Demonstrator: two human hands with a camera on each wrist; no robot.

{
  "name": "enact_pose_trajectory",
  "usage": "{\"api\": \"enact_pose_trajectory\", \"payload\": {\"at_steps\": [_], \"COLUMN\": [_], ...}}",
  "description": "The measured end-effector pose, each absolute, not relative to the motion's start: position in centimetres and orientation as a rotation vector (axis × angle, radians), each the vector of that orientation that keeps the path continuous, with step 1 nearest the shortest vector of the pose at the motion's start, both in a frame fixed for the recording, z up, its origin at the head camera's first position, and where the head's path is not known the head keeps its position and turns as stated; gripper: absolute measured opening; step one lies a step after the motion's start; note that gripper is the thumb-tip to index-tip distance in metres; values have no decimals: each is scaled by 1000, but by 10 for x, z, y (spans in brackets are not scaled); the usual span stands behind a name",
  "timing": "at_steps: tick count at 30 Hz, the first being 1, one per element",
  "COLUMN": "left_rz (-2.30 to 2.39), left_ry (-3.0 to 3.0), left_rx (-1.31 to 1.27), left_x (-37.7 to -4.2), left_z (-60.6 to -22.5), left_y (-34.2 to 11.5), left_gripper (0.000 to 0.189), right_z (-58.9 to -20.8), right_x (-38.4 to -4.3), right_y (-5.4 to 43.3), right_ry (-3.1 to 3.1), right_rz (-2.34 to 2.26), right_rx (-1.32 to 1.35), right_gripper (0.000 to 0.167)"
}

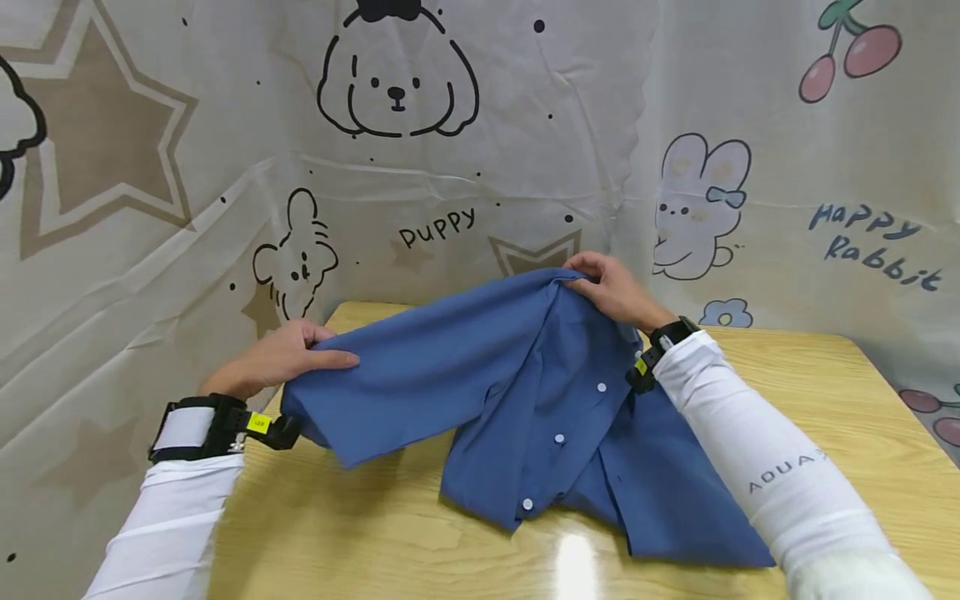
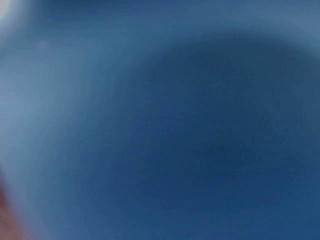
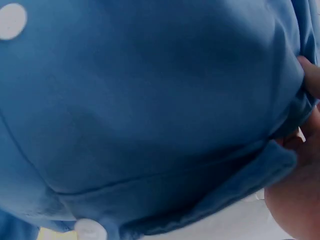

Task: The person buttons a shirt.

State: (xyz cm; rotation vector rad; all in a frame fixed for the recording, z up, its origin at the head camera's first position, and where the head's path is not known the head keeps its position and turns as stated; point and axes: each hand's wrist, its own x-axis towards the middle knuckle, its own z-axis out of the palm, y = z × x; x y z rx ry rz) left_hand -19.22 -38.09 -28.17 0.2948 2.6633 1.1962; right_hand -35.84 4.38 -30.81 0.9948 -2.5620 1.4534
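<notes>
A blue button-up shirt (image 1: 442,358) with white buttons is partly lifted off the wooden table, its lower part lying on the surface. One sleeve stretches out to the left, where my left hand (image 1: 273,358) pinches it near the cuff, thumb on top. At the shoulder, close to the collar, my right hand (image 1: 615,287) pinches the cloth. Blurred blue cloth (image 2: 165,125) fills the left wrist view. In the right wrist view the shirt front (image 3: 150,100) hangs close, with my right thumb and fingers gripping its edge at the right.
The pale wooden table (image 1: 810,392) extends to the right of and in front of the shirt. Behind it and at the left hangs a light cloth (image 1: 480,167) printed with cartoon animals, stars and cherries.
</notes>
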Motion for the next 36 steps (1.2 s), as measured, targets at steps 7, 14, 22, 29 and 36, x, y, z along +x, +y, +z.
{"api": "enact_pose_trajectory", "payload": {"at_steps": [7,14,22,29,36], "left_rz": [1175,1309,1325,1351,1574], "left_ry": [2703,2495,2276,2385,2266], "left_rx": [199,232,314,198,-98], "left_x": [-163,-132,-94,-72,-51], "left_z": [-282,-292,-297,-304,-335], "left_y": [-418,-443,-459,-474,-491], "left_gripper": [36,22,33,30,29], "right_z": [-315,-320,-327,-331,-345], "right_x": [-369,-373,-378,-384,-387], "right_y": [27,1,-24,-38,-62], "right_ry": [-2548,-2523,-2474,-2532,-2579], "right_rz": [1402,1358,1365,1259,1111], "right_rx": [886,873,869,780,728], "right_gripper": [24,21,23,24,25]}}
